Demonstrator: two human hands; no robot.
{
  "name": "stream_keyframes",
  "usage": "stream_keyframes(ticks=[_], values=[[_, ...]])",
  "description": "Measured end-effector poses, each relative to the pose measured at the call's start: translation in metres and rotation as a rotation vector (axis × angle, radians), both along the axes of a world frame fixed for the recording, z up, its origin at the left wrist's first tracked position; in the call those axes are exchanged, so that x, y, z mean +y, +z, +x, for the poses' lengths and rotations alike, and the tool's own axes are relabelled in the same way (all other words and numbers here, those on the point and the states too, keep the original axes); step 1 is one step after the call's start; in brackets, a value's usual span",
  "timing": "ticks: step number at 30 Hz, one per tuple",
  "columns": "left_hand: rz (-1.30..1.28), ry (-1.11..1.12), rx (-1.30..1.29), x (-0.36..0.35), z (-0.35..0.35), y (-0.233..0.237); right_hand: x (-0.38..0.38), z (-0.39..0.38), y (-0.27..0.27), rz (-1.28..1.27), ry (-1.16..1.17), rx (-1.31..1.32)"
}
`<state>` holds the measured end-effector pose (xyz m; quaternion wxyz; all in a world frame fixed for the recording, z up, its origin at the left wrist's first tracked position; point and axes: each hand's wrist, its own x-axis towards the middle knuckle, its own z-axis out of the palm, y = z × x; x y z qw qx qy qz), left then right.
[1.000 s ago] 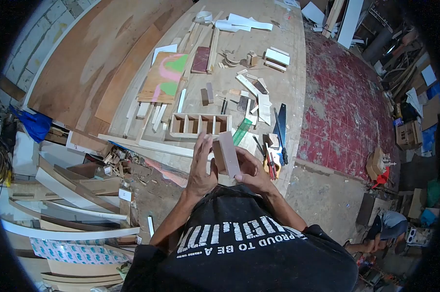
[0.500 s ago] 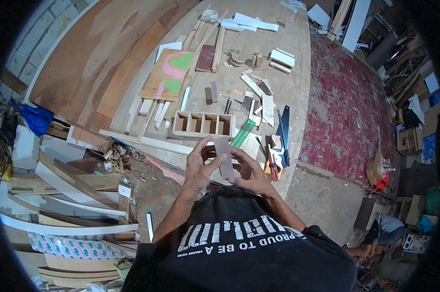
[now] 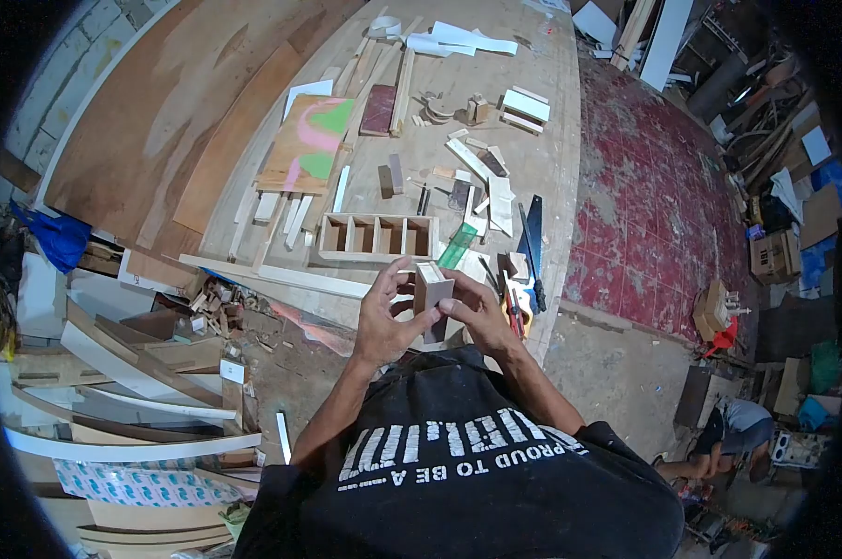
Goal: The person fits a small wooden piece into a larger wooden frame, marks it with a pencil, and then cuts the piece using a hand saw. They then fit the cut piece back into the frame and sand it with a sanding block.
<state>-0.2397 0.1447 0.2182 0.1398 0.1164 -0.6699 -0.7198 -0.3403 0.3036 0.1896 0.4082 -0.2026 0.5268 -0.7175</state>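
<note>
Close to my chest, both hands hold a small wooden block (image 3: 429, 296) with a flat grey-brown face that looks like sandpaper. The fingers of my left hand (image 3: 383, 323) curl round its left side, with the thumb along its lower part. My right hand (image 3: 484, 323) grips the opposite side, its thumb pressed on the grey-brown face. Just beyond the hands lies a shallow wooden box (image 3: 380, 256) with several compartments. A green strip (image 3: 457, 246) rests by its right end.
A handsaw (image 3: 533, 233), red-handled pliers (image 3: 514, 320) and wood offcuts (image 3: 500, 205) lie at the workbench's right. A painted board (image 3: 306, 140) is at the left. Curved wooden pieces (image 3: 141, 373) are stacked lower left. Another person (image 3: 738, 433) crouches at the lower right.
The block has turned in my hands, so its pale wooden top end now shows above the grey-brown face. My fingers have closed in around it. The view has shifted slightly.
</note>
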Motion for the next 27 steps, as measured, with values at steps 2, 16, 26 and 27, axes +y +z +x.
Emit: stream_keyframes(ticks=[2,16,26,27], values=[[0.027,-0.011,-0.017,0.001,0.002,-0.003,0.003,0.002,-0.001,-0.009,-0.017,0.023],[-0.986,-0.139,0.28,-0.004,-0.001,-0.003,0.025,0.009,0.009,-0.044,0.026,-0.314],[-0.053,-0.008,-0.113,0.015,0.011,-0.036,0.035,-0.001,-0.013,0.008,0.029,-0.088],[0.605,-0.073,-0.194,0.013,0.012,-0.056,0.036,0.0,-0.033,0.127,0.053,0.112]])
